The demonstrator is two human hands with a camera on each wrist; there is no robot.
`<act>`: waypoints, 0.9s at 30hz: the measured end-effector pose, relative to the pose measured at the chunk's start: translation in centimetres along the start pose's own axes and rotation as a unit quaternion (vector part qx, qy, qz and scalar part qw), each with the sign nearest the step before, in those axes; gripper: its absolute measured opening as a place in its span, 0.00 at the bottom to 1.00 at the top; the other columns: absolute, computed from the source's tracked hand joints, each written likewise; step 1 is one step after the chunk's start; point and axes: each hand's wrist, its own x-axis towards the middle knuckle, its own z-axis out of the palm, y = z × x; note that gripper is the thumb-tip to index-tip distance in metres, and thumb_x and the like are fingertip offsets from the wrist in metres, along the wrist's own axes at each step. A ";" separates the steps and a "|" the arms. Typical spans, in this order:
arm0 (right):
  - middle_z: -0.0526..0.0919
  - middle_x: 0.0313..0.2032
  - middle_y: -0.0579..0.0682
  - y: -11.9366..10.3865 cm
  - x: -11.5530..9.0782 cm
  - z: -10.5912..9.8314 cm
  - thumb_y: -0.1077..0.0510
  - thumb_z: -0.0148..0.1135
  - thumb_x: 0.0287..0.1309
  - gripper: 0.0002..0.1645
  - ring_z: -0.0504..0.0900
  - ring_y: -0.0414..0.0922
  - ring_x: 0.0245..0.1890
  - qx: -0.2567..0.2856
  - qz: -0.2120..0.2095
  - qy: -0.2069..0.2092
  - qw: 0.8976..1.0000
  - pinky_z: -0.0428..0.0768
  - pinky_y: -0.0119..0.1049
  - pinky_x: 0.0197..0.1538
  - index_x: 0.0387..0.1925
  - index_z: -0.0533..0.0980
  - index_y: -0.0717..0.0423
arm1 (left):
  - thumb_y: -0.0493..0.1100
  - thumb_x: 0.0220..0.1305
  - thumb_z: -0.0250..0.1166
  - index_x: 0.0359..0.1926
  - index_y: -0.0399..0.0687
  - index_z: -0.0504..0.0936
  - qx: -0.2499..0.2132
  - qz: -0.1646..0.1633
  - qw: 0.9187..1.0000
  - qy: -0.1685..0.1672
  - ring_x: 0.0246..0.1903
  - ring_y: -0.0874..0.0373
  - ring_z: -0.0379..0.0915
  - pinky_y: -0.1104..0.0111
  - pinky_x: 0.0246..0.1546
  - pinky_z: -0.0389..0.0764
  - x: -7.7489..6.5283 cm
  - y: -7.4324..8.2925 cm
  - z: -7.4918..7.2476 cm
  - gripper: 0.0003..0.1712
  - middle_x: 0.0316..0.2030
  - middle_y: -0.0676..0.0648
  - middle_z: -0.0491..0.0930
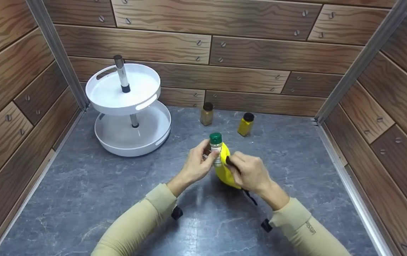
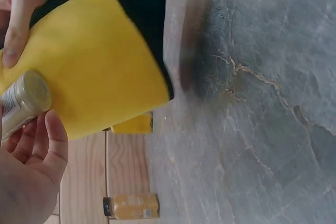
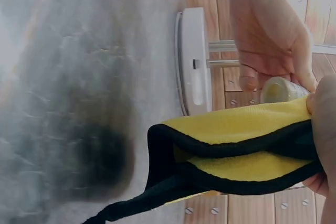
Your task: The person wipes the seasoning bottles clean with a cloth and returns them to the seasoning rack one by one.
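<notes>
Presently: green-capped jar, gripped cap-up in left hand, probably for steadiness; yellow cloth, beside jar, gripped in right hand, folded likely for control. Beyond hands: brown jar, yellow jar. Beyond left hand: two-tier tray.

Grey tabletop: stood brightly lit; pale glare streaked its near part; in the right wrist view, dark soft-edged shadow lay over blurred marbling.

The yellow cloth looks matt, the held jar smooth and glossy.
</notes>
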 end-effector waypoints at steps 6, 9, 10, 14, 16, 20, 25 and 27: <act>0.81 0.28 0.48 -0.4 -1.0 -0.1 0.66 0.75 0.55 0.11 0.73 0.40 0.21 0.006 0.004 -0.011 1.000 0.79 0.32 0.24 0.35 0.79 0.56 | 0.47 0.84 0.66 0.60 0.41 0.84 -0.008 -0.006 1.000 0.012 0.36 0.63 0.82 0.72 0.37 0.84 0.0 0.0 0.0 0.15 0.42 0.40 0.91; 0.83 0.29 0.49 -0.4 -1.1 -0.7 0.67 0.75 0.53 0.11 0.77 0.41 0.22 0.025 0.030 -0.001 0.999 0.82 0.32 0.26 0.38 0.82 0.57 | 0.48 0.83 0.66 0.59 0.42 0.84 -0.002 -0.006 1.000 0.018 0.35 0.64 0.80 0.73 0.37 0.83 0.0 -0.1 -0.1 0.15 0.41 0.40 0.91; 0.85 0.30 0.49 -0.4 -1.1 -1.0 0.68 0.75 0.53 0.12 0.80 0.41 0.23 0.036 0.042 0.003 0.998 0.84 0.32 0.28 0.39 0.84 0.58 | 0.48 0.83 0.67 0.59 0.42 0.84 0.001 -0.007 1.000 0.019 0.35 0.64 0.80 0.72 0.37 0.83 0.0 -0.1 -0.2 0.15 0.41 0.40 0.91; 0.89 0.33 0.51 -0.1 -1.1 -2.1 0.69 0.76 0.55 0.13 0.85 0.42 0.27 0.086 0.098 0.017 0.991 0.87 0.32 0.33 0.43 0.87 0.59 | 0.48 0.82 0.68 0.60 0.42 0.84 0.009 -0.012 1.000 0.024 0.37 0.61 0.82 0.72 0.38 0.84 -0.2 -0.3 -0.5 0.17 0.42 0.41 0.92; 0.90 0.33 0.52 0.1 -1.1 -2.6 0.70 0.77 0.57 0.12 0.84 0.41 0.27 0.103 0.123 0.024 0.987 0.85 0.31 0.32 0.43 0.87 0.60 | 0.48 0.83 0.68 0.61 0.42 0.84 0.014 -0.008 1.000 0.024 0.37 0.58 0.84 0.71 0.38 0.85 -0.3 -0.5 -0.8 0.16 0.43 0.40 0.92; 0.91 0.33 0.54 0.7 -1.4 -3.3 0.70 0.78 0.58 0.11 0.80 0.40 0.25 0.112 0.160 0.040 0.980 0.78 0.29 0.28 0.42 0.88 0.60 | 0.48 0.82 0.68 0.60 0.42 0.84 0.024 0.000 0.999 0.025 0.38 0.53 0.87 0.71 0.37 0.86 -0.4 -0.8 -1.4 0.16 0.44 0.39 0.92; 0.93 0.35 0.56 1.8 -2.2 -3.8 0.68 0.80 0.59 0.10 0.83 0.41 0.27 0.095 0.213 0.043 0.972 0.78 0.28 0.30 0.42 0.89 0.61 | 0.47 0.82 0.68 0.60 0.44 0.84 0.041 0.005 0.999 0.033 0.39 0.53 0.88 0.71 0.37 0.87 -0.6 -1.5 -2.0 0.16 0.45 0.41 0.92; 0.94 0.36 0.57 2.3 -2.6 -3.8 0.68 0.81 0.59 0.10 0.87 0.44 0.29 0.087 0.238 0.043 0.966 0.79 0.26 0.32 0.42 0.89 0.61 | 0.47 0.82 0.68 0.61 0.44 0.84 0.046 0.008 0.998 0.035 0.39 0.52 0.89 0.71 0.37 0.88 -0.6 -1.7 -2.2 0.16 0.44 0.41 0.92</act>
